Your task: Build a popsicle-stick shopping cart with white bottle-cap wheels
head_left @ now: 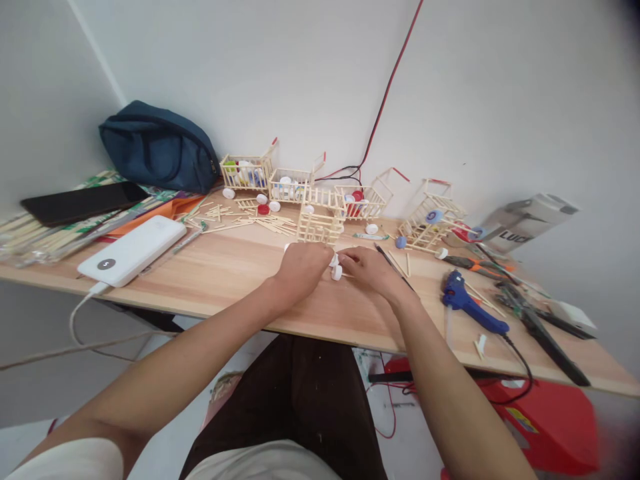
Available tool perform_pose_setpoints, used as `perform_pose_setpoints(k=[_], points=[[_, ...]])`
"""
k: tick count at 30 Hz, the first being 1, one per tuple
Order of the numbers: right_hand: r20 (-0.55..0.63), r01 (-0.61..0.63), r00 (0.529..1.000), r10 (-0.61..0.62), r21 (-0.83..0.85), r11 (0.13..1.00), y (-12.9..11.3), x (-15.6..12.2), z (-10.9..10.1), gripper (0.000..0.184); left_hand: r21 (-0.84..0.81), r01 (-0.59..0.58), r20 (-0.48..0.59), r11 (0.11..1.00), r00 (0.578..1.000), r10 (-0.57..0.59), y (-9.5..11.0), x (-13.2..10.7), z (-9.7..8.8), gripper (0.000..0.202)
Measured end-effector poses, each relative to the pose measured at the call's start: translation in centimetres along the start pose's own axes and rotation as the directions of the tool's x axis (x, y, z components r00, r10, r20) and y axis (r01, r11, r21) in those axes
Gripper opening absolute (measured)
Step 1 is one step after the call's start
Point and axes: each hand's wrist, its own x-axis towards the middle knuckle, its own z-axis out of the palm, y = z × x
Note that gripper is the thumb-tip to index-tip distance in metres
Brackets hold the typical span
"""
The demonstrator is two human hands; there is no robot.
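Note:
Both my hands rest on the wooden table (235,280), close together near its middle. My left hand (303,265) is curled closed, its fingertips against small white bottle caps (336,267) that sit between the two hands. My right hand (367,267) is also closed in a pinch on the caps from the right side, with a thin stick running under it. Just behind the hands stands a small stick-built frame (319,223). What exactly each hand grips is partly hidden by the fingers.
Several stick carts (247,170) with bottle caps line the wall. Loose sticks (270,223) lie behind the hands. A white power bank (133,250), a phone (83,202) and a dark blue bag (157,147) lie left. A blue glue gun (467,303) and pliers (475,263) lie right.

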Motion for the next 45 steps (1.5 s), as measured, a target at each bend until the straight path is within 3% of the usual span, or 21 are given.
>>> perform_pose_setpoints(k=[4, 8, 15, 24, 27, 34, 45], points=[[0.019, 0.015, 1.000, -0.016, 0.032, 0.999, 0.6, 0.3, 0.2, 0.031, 0.022, 0.061, 0.057, 0.998, 0.996, -0.062, 0.9, 1.0, 0.3, 0.021], [0.047, 0.025, 0.998, -0.029, 0.089, 0.996, 1.1, 0.5, 0.3, 0.029, 0.056, 0.050, 0.096, 0.997, 0.994, -0.056, 1.1, 1.2, 0.8, 0.023], [0.074, 0.041, 0.996, -0.056, 0.192, 0.981, 1.7, 0.3, 0.3, 0.027, 0.059, 0.072, 0.086, 0.996, 0.993, -0.077, 1.0, 1.3, 1.4, 0.023], [0.024, -0.082, 0.997, 0.078, 0.349, 0.934, 1.1, 0.1, 0.8, 0.017, 0.064, 0.131, 0.161, 0.989, 0.977, -0.140, 1.6, 1.8, 1.0, 0.027], [0.009, -0.089, 0.996, 0.090, 0.302, 0.949, 0.6, 0.0, 0.5, 0.014, 0.061, 0.132, 0.170, 0.989, 0.975, -0.141, 1.7, 1.8, 0.9, 0.028], [-0.088, -0.032, 0.996, 0.032, 0.002, 0.999, 0.2, 0.1, 0.6, 0.014, 0.051, 0.126, 0.152, 0.991, 0.979, -0.133, 1.5, 1.7, 1.5, 0.026], [-0.159, 0.090, 0.984, -0.083, 0.039, 0.995, 0.9, 0.0, 1.2, 0.014, 0.054, 0.132, 0.113, 0.990, 0.984, -0.137, 1.4, 2.0, 2.7, 0.028]])
